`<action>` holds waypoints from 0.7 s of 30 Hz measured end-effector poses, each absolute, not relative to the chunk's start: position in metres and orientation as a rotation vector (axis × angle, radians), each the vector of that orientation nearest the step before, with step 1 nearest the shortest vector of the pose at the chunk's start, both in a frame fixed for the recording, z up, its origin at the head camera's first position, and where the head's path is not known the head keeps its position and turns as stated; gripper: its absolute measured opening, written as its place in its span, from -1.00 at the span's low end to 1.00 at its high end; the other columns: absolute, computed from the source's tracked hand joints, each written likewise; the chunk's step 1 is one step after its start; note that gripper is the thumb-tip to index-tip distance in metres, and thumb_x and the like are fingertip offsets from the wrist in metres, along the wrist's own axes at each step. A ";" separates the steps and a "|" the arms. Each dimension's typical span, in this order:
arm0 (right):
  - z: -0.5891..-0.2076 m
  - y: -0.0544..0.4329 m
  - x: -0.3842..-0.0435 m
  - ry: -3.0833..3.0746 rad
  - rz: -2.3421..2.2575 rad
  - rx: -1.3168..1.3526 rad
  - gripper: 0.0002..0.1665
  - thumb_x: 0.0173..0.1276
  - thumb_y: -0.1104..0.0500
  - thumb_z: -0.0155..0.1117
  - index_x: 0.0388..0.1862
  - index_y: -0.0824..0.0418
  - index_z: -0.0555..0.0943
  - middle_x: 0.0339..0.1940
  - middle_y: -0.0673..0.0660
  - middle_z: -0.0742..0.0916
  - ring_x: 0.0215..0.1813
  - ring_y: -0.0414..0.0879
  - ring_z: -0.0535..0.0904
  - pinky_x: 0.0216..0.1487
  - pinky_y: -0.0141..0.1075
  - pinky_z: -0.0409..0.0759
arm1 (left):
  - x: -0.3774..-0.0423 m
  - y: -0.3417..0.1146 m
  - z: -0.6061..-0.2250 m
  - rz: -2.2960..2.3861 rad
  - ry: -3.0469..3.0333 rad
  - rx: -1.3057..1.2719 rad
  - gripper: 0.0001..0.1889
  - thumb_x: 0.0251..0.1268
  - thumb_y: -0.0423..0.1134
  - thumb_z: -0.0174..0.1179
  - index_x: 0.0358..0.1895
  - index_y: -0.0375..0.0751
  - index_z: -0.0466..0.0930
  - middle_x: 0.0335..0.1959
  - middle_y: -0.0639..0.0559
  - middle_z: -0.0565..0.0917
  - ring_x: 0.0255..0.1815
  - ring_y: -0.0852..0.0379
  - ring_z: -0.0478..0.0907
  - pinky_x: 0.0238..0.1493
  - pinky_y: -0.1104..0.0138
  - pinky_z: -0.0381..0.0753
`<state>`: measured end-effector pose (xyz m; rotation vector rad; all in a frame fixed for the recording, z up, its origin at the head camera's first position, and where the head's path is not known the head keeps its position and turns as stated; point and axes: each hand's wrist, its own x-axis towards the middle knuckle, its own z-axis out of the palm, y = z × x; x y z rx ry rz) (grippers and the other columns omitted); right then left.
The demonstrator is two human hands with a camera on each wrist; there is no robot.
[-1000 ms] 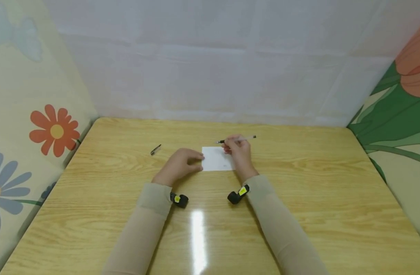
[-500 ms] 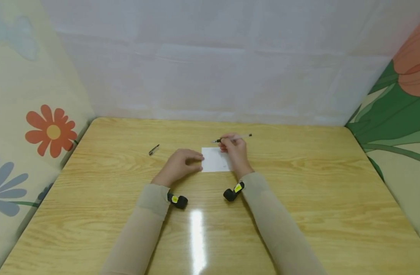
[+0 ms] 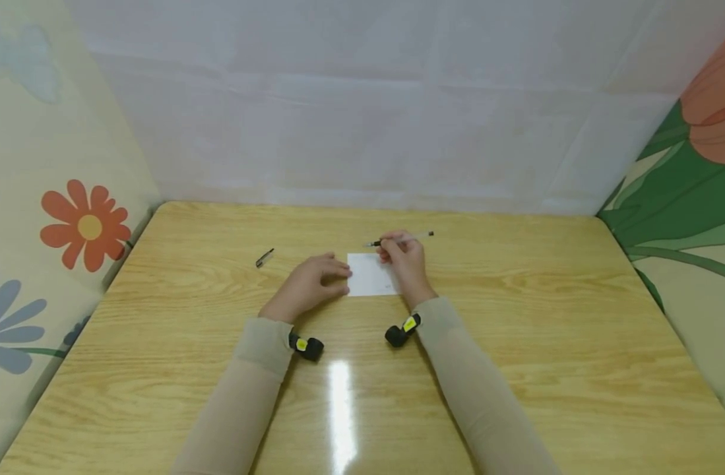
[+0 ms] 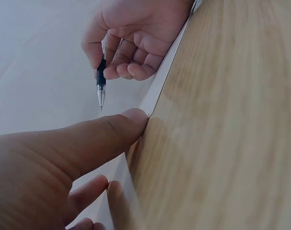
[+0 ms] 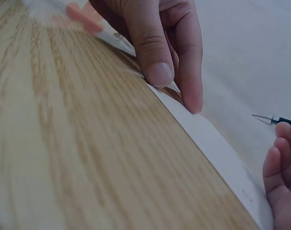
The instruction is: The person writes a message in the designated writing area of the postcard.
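A small white sheet of paper lies on the table, with faint small marks near its lower right corner. At its left edge my left hand presses with thumb and fingertips, the fingers fairly straight. My right hand pinches a clear-barrelled gel pen with a black grip, its tip pointing left just beyond the paper's far edge. That hand's heel covers the paper's right side. In the left wrist view the pen shows its bare metal tip, also visible in the right wrist view.
A pen cap with a dark clip lies left of my left hand. The wood-grain table meets a pale backdrop at the back, and flower-printed panels flank it. Each sleeve cuff carries a small black camera.
Early on, my right hand shifted slightly left with the pen, then stayed nearly still. My left hand kept its place at the paper's left edge, with one finger now slightly raised.
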<state>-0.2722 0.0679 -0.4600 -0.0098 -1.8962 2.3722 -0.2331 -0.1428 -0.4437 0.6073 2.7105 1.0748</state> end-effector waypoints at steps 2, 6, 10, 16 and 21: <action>-0.460 0.068 -0.272 -1.890 2.381 0.002 -0.83 0.38 0.39 0.19 -0.15 0.53 0.58 -0.53 -0.01 0.70 -0.47 -0.22 0.60 -0.41 -0.46 0.60 | -0.233 -0.143 -0.444 1.070 2.709 0.607 -0.64 0.36 -0.21 0.36 0.17 -0.20 0.69 0.30 -0.10 0.60 0.58 -0.19 0.15 0.59 -0.11 0.03; -0.460 0.069 -0.272 -1.900 2.376 0.029 -0.84 0.40 0.39 0.20 -0.15 0.52 0.58 -0.53 -0.02 0.70 -0.47 -0.23 0.60 -0.40 -0.46 0.60 | -0.232 -0.142 -0.443 1.069 2.704 0.597 -0.64 0.36 -0.20 0.35 0.18 -0.19 0.69 0.32 -0.08 0.59 0.59 -0.17 0.13 0.60 -0.10 0.02; -0.461 0.069 -0.272 -1.918 2.357 0.046 -0.85 0.41 0.38 0.21 -0.15 0.52 0.58 -0.51 0.01 0.71 -0.43 -0.18 0.62 -0.39 -0.45 0.61 | -0.232 -0.142 -0.443 1.065 2.700 0.594 -0.63 0.37 -0.19 0.35 0.19 -0.18 0.68 0.33 -0.07 0.59 0.59 -0.16 0.12 0.60 -0.10 0.01; -0.460 0.068 -0.270 -1.933 2.319 0.085 -0.86 0.42 0.40 0.20 -0.15 0.52 0.58 -0.52 0.01 0.70 -0.45 -0.19 0.61 -0.40 -0.45 0.61 | -0.233 -0.141 -0.444 1.070 2.697 0.602 -0.63 0.37 -0.19 0.35 0.19 -0.18 0.68 0.33 -0.07 0.59 0.59 -0.15 0.13 0.60 -0.10 0.01; -0.457 0.065 -0.269 -1.959 2.277 0.110 -0.89 0.41 0.39 0.21 -0.18 0.48 0.60 -0.52 -0.01 0.69 -0.46 -0.19 0.59 -0.40 -0.45 0.62 | -0.232 -0.141 -0.444 1.075 2.700 0.606 -0.64 0.37 -0.20 0.35 0.18 -0.21 0.68 0.32 -0.09 0.59 0.58 -0.17 0.14 0.60 -0.09 0.02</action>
